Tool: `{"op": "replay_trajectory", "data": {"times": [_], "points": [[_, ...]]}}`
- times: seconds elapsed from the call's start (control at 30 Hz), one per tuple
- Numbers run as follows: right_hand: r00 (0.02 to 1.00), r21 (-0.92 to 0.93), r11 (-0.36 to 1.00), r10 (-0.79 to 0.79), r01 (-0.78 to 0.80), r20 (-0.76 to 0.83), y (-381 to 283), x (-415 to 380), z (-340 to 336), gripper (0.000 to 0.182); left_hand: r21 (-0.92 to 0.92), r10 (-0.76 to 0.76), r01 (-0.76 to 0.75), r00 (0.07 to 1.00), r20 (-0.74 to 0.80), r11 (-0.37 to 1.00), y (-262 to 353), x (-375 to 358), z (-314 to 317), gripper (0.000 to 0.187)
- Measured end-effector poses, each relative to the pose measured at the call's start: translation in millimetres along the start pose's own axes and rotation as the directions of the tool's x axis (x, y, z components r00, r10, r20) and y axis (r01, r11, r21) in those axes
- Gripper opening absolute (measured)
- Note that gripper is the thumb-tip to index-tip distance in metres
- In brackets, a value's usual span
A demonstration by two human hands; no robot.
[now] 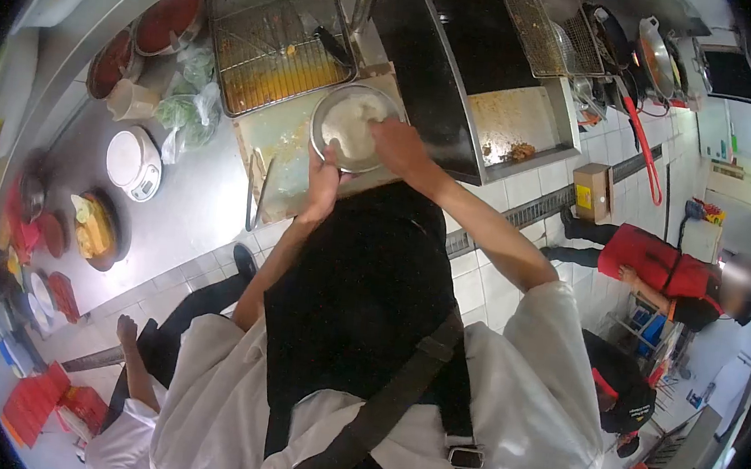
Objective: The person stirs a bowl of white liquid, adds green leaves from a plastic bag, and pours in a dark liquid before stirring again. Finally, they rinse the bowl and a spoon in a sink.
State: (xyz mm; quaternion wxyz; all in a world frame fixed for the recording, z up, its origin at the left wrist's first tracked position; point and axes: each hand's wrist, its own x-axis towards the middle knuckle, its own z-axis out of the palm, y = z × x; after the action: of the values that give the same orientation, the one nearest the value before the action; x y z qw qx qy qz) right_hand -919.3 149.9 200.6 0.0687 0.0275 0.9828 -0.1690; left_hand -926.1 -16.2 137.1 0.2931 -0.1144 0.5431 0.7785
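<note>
A round metal bowl (pixel 316 120) holds a pale, thick-looking white mixture (pixel 342 123). My left hand (pixel 324 175) grips the bowl's near rim, with the thumb over the edge. Over the bowl's right side is my right hand (pixel 398 150), its fingers closed and reaching down to the mixture. Whether something sits between those fingers is hidden. Beneath the bowl lies a greasy, light-coloured board (pixel 287 169). A pair of metal tongs (pixel 257 193) rests at the board's left edge.
A wire rack on a tray (pixel 276 43) with dark-handled tongs (pixel 331 46) lies beyond the bowl. Left are a white scale (pixel 134 162), bagged greens (pixel 192 109) and red-sauce containers (pixel 169 20). Right are a fryer (pixel 463 50) and a co-worker in a red apron (pixel 645 263).
</note>
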Motion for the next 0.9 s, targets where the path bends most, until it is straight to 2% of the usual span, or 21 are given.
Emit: {"op": "replay_trajectory", "data": {"times": [0.03,0.1,0.13,0.2,0.23,0.3,0.33,0.4,0.43,0.5,0.53,0.6,0.63,0.7,0.8,0.9], "points": [[1.000,0.001,1.000,0.000,0.000,0.001,0.7,-2.2,2.3,0.014,-0.024,0.001,-0.001,1.000,0.006,1.000,-0.8,0.9,0.5,0.045],[0.976,0.049,0.984,-0.176,0.172,0.124,-1.4,-11.8,9.9,0.014,-0.034,-0.009,0.009,1.000,0.007,0.999,1.9,0.7,-4.1,0.047],[0.977,0.057,0.985,-0.171,0.165,0.126,-0.9,-16.2,0.2,0.014,0.042,-0.016,0.016,1.000,0.013,0.999,7.9,1.8,-4.8,0.048],[0.980,-0.101,0.992,-0.059,0.079,0.190,7.9,-21.3,-22.6,0.015,0.119,-0.027,0.024,0.999,0.017,0.993,15.6,4.0,-7.3,0.049],[0.980,-0.097,0.992,-0.056,0.076,0.191,12.0,-18.0,-19.7,0.015,0.129,-0.022,0.014,0.998,0.057,0.992,18.0,5.2,-10.0,0.050],[0.997,-0.149,0.986,-0.076,0.074,-0.012,25.3,-11.0,-9.3,0.018,0.141,-0.029,0.015,0.995,0.100,0.990,18.5,6.4,-14.3,0.051],[0.998,-0.148,0.987,-0.069,0.067,-0.009,26.6,-8.3,-2.2,0.018,0.115,-0.043,0.032,0.995,0.093,0.993,17.0,8.0,-15.7,0.052],[0.958,0.033,0.958,-0.285,0.286,-0.018,24.7,-0.4,10.8,0.017,0.086,-0.058,0.050,0.994,0.090,0.995,21.3,12.2,-16.5,0.052],[0.959,0.030,0.958,-0.284,0.285,-0.020,24.9,-0.1,5.1,0.017,0.128,-0.101,0.086,0.988,0.118,0.988,31.2,15.9,-15.8,0.053],[0.936,-0.021,0.948,-0.310,0.318,0.167,21.0,-5.5,-5.0,0.017,0.177,-0.155,0.130,0.979,0.136,0.976,40.5,19.7,-23.8,0.054],[0.935,-0.015,0.948,-0.312,0.319,0.169,21.5,-6.1,-11.5,0.017,0.225,-0.170,0.133,0.973,0.153,0.965,43.9,23.9,-28.6,0.054],[0.945,-0.132,0.958,-0.220,0.256,0.240,26.7,-2.9,-24.3,0.016,0.273,-0.176,0.125,0.969,0.171,0.954,47.1,30.2,-33.2,0.054],[0.946,-0.132,0.958,-0.219,0.255,0.237,26.6,1.4,-21.1,0.016,0.271,-0.162,0.110,0.970,0.179,0.956,45.8,31.5,-34.0,0.054],[0.977,-0.077,0.975,-0.204,0.209,0.065,23.9,9.7,-6.6,0.016,0.268,-0.149,0.095,0.971,0.189,0.959,45.9,30.5,-32.0,0.053],[0.948,-0.021,0.956,-0.288,0.294,0.132,22.5,9.8,25.6,0.013,0.252,-0.226,0.180,0.960,0.167,0.951,55.4,27.4,-26.6,0.052],[0.916,0.015,0.937,-0.344,0.349,0.204,28.0,-4.4,-11.7,0.012,0.208,-0.224,0.181,0.953,0.203,0.961,52.2,24.0,-31.6,0.051]]}}
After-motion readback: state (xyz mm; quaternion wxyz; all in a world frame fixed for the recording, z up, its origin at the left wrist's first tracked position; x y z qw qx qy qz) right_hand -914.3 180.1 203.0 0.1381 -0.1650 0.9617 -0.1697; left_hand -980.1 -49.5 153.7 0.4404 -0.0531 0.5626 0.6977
